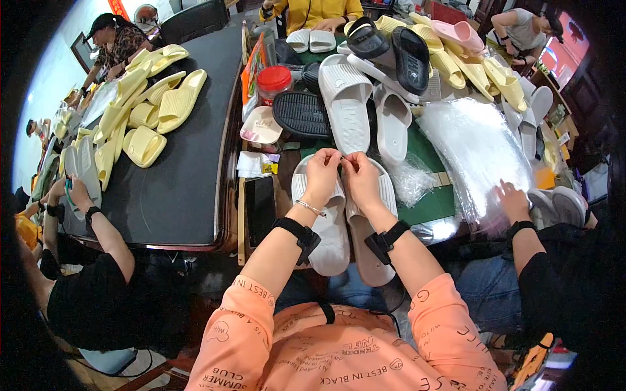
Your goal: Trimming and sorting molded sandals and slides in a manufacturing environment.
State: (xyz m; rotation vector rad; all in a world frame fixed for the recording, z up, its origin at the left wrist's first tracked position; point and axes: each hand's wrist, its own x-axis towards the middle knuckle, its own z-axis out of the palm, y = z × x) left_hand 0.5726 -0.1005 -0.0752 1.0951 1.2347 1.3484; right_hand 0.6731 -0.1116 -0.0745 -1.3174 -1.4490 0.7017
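1. A green-topped table is crowded with slippers and clear plastic bags.
2. A pair of white ribbed foam slippers is lain beneath both hands; the left hand and right hand are pinched together at its strap tops; what is pinched cannot be told.

Crowded workroom with two tabletops under daylight.
A dark tabletop with a wooden edge lies left of the grip; the green tabletop runs right of it and beyond. A pale wall brightens the far left. A black chair stands past the dark tabletop, and a bright window glows at the far right.
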